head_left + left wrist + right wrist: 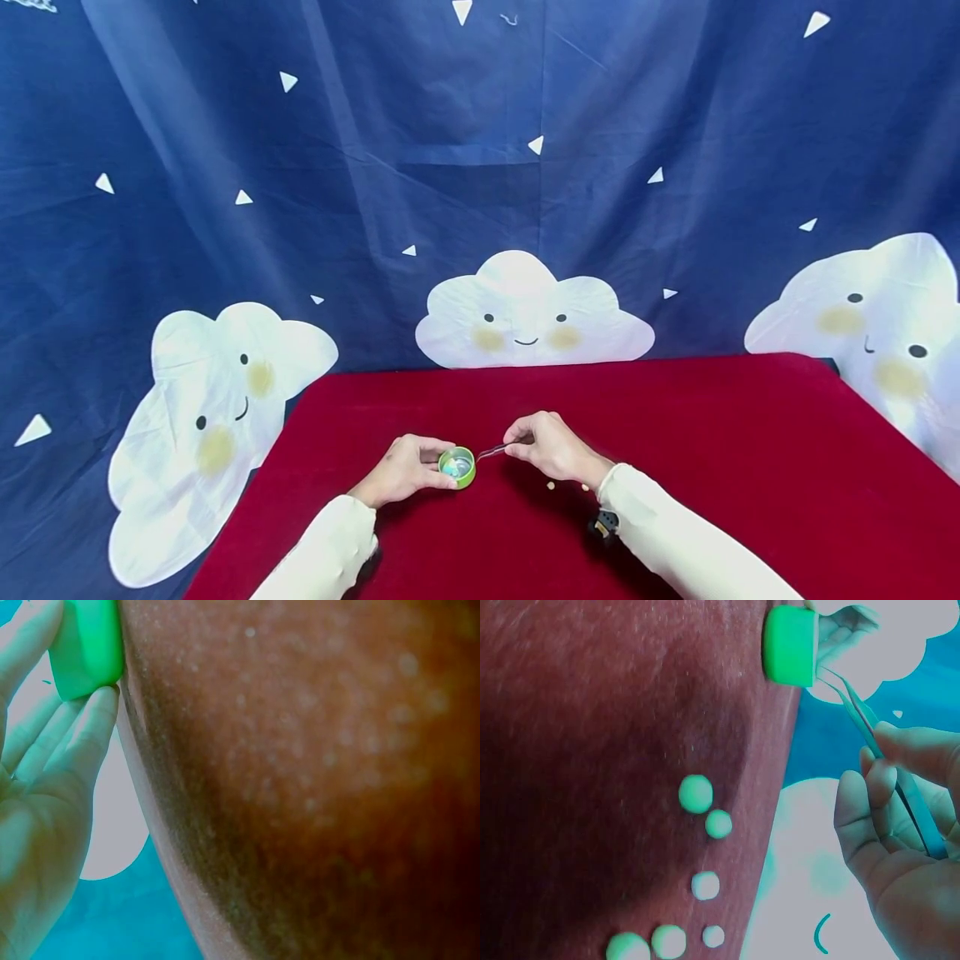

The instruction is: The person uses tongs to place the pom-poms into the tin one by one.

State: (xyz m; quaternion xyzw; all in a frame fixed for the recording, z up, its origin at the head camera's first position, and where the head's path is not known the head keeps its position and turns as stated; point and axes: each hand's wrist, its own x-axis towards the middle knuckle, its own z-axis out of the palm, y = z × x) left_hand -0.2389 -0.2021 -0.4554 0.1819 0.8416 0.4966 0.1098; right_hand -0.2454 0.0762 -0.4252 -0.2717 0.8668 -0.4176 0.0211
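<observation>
My left hand holds a small round green container by its sides, thumb on the near side and fingers on the far side. Its top is open and the inside looks shiny. In the left wrist view, fingertips press against the green wall. The right hand pinches a pair of bent-tip tweezers between thumb and fingers. Their slightly parted tips point left, right at the container's rim, and no ball shows between them.
Several small pale balls lie on the red cloth, below the right hand and forearm. A black device sits at the right wrist. Behind the table hangs a blue curtain with printed clouds.
</observation>
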